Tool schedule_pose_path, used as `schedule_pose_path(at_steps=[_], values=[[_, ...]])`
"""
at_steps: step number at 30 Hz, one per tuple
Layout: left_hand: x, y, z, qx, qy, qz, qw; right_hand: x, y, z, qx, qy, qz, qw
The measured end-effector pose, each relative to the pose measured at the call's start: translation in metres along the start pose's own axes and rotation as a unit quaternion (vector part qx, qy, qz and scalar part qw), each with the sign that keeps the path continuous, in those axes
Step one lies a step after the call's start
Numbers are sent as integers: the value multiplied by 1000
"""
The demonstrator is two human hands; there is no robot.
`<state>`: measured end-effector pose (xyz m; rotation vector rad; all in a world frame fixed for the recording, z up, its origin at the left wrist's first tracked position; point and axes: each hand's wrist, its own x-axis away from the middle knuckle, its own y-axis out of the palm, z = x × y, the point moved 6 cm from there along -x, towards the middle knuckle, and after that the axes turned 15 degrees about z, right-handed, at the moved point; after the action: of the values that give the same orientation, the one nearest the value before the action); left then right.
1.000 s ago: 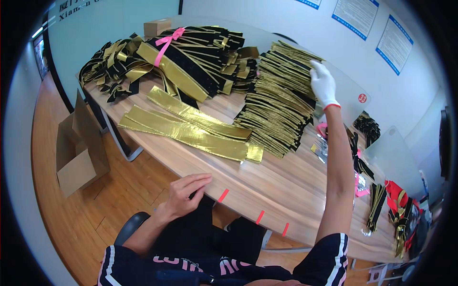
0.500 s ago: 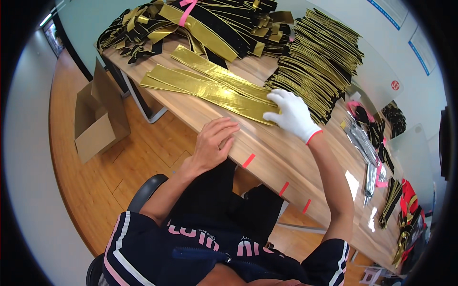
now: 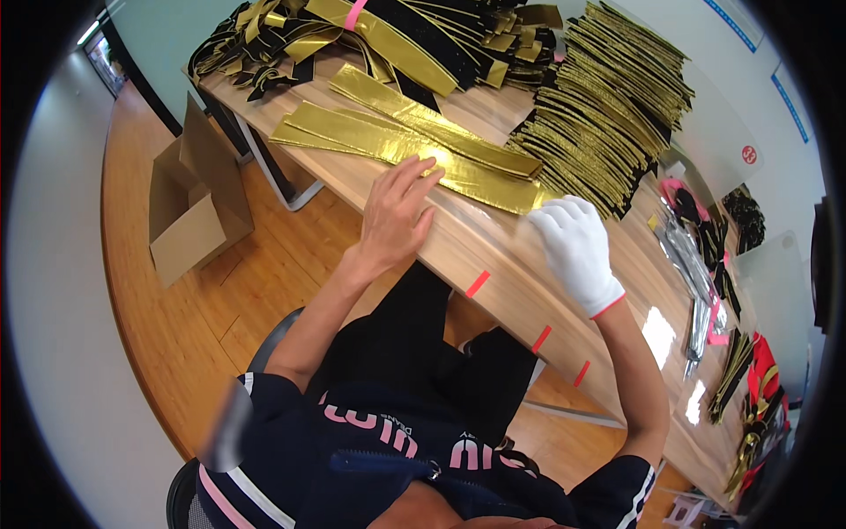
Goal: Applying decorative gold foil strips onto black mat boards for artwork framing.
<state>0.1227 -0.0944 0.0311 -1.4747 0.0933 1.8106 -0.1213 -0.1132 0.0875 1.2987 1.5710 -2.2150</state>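
Several flat gold strips lie fanned and overlapping along the table, shiny side up. My bare left hand reaches over the table's near edge, fingers stretched out, its fingertips at the near side of the lower strip. At the strips' right end is my right hand, in a white glove with a red cuff. Its fingertips are bent and smeared by motion beside that end, so whether they pinch the strip does not show. Beyond it stands a long row of stacked gold-and-black strips.
A heap of black and gold strips tied with a pink band lies at the back left. Silver strips in clear wrapping lie to the right. Red tape marks line the wooden table's near edge. An open cardboard box stands on the floor.
My right hand has drawn back from on top of the gold strips to just off their right end. My left hand has moved forward, up to the strips' near edge. The view has shifted slightly.
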Motion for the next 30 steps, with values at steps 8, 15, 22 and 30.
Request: schedule_pose_path(at_steps=[8,15,22,30], values=[[-9,46,-23,-60,54,-95,992,4,3,13,61,48,18,997],[-10,40,-14,-29,67,-70,995,2,28,12,88,-39,32,995],[-12,-1,-2,18,45,-26,998,21,-34,-8,-31,51,93,994],[18,-3,11,59,69,-57,994,118,-156,-32,-82,263,-99,956]])
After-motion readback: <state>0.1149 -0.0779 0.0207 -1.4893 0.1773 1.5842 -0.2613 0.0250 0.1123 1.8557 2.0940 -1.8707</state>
